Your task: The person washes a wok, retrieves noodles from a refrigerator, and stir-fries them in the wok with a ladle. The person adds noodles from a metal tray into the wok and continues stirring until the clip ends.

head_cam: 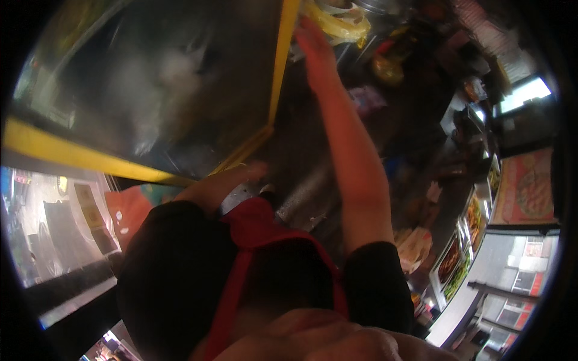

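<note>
A large dark glassy panel point(180, 81) with a yellow frame point(279, 67) fills the upper left, blurred and full of reflections. My right hand point(317, 54) reaches far forward, beside that frame and next to a yellow plastic bag point(341, 27). Its fingers are blurred, and contact with the frame or the bag is unclear. Close to my body, my left hand point(255, 170) is near the panel's lower corner, mostly dim and smeared; nothing can be made out in it. I have a red apron point(257, 221) over a black short-sleeved top.
Metal trays of food point(451, 264) line a counter on the right, below a food poster point(524, 187). Bagged goods point(388, 67) lie beyond my right arm, and a crumpled pale bag point(413, 248) is beside my right sleeve. The dark floor point(307, 194) shows between my arms.
</note>
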`<state>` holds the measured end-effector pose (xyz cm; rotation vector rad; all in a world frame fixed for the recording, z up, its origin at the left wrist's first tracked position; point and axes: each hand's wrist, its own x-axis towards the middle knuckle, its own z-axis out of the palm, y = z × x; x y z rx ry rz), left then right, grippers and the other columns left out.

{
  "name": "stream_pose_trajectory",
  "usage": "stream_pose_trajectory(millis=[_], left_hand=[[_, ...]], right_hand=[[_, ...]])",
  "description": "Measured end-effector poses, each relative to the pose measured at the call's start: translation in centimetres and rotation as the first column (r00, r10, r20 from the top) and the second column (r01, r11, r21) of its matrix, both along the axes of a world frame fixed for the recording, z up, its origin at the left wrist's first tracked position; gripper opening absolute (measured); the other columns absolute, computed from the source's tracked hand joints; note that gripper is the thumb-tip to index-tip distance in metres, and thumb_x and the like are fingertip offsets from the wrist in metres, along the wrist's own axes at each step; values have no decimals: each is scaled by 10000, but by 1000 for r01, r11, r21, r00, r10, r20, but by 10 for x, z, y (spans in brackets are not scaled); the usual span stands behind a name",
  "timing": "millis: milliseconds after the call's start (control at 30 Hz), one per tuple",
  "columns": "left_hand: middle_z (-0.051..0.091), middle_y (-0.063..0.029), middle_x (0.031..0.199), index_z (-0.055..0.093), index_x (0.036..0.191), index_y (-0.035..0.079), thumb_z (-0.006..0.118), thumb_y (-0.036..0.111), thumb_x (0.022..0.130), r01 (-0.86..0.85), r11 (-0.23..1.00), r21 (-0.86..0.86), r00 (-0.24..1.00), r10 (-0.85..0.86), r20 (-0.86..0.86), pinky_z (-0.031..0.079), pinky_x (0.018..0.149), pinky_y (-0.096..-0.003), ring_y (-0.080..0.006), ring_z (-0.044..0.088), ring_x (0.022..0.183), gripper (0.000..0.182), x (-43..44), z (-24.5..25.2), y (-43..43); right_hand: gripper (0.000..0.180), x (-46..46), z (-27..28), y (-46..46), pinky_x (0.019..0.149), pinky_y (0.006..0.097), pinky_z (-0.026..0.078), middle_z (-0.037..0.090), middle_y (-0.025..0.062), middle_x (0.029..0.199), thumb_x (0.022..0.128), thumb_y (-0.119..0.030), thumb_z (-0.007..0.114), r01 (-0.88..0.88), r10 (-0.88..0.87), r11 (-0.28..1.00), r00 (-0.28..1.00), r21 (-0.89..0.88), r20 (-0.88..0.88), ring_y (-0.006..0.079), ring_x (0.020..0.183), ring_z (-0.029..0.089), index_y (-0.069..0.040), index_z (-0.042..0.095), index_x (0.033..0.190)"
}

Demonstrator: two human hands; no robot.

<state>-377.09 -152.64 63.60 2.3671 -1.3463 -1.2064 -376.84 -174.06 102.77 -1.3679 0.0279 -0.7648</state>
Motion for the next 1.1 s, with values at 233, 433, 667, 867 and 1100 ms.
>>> stream_pose_trajectory(millis=[233, 433, 667, 867, 1100], left_hand=[[678, -139, 927, 671, 984, 46, 556, 219, 928, -119, 991, -65, 972, 129, 198, 515, 758, -391, -249, 646, 881, 215, 58, 42, 37], [669, -203, 1067, 683, 1064, 41, 571, 354, 887, -351, 934, -62, 858, 347, 379, 517, 808, -404, -316, 658, 965, 377, 34, 39, 51], [593, -209, 1269, 398, 1447, 89, 813, 329, 704, -971, -179, -161, -161, 980, -117, 499, 935, -403, -347, 582, 1156, 884, -142, 48, -65], [283, -180, 1512, 186, 1522, 95, 922, 239, 577, -950, 74, -304, 5, 975, 224, 451, 1030, -440, -309, 327, 1391, 1207, -248, 76, -152], [316, -146, 1485, 219, 1499, 79, 905, 73, 593, -378, -919, -110, -776, 379, -505, 430, 1050, -439, -276, 396, 1335, 1136, -348, 100, -224]], right_hand=[[500, 136, 31, -76, 919, 349, 416, 543, 133, 1128, 965, -440, 555, -48, 59, 992, 993, 115, -98, 221, 1024, 524, 7, 542, 1188], [512, 166, 3, -101, 876, 370, 398, 499, 135, 1034, 959, -464, 546, -240, 245, 969, 965, -61, 93, 233, 957, 488, 29, 506, 1088], [292, 92, -5, -181, 842, 320, 399, 538, 87, 945, 932, -316, 583, -671, 739, 669, 645, -321, 192, 219, 918, 507, -29, 576, 988], [122, 89, -63, -177, 747, 361, 470, 595, 135, 853, 871, -140, 646, -865, 887, 214, 367, -454, -281, 294, 811, 585, -21, 619, 877], [177, 57, -122, -170, 692, 382, 494, 644, 147, 814, 859, -196, 663, -924, 722, -273, -13, -268, -692, 275, 762, 639, -20, 661, 877]])
